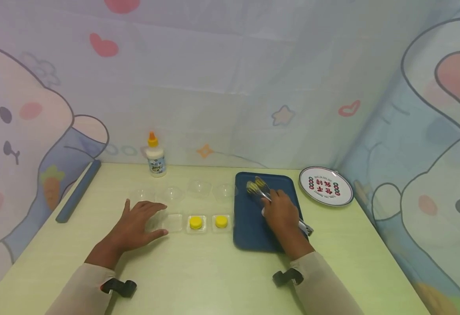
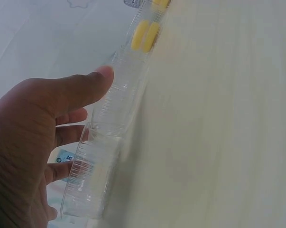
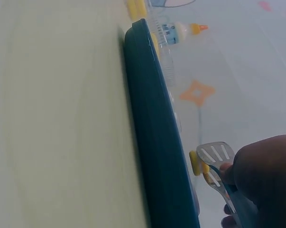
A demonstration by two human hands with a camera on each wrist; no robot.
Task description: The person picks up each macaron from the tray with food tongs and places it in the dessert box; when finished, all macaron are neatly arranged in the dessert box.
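My right hand grips metal tongs over the dark blue tray. Between the slotted ends of the tongs sits a yellow macaron, raised above the tray's rim in the right wrist view. My left hand is spread beside the clear plastic boxes at the left of the row, its thumb overlapping a box in the left wrist view. Two boxes further right each hold a yellow macaron. The box nearest my left fingertips has nothing in it.
Clear domed lids stand behind the boxes. A white glue bottle with an orange tip is at the back. A printed plate lies right of the tray, and a dark blue bar at the left edge. Printed cloth walls surround the table.
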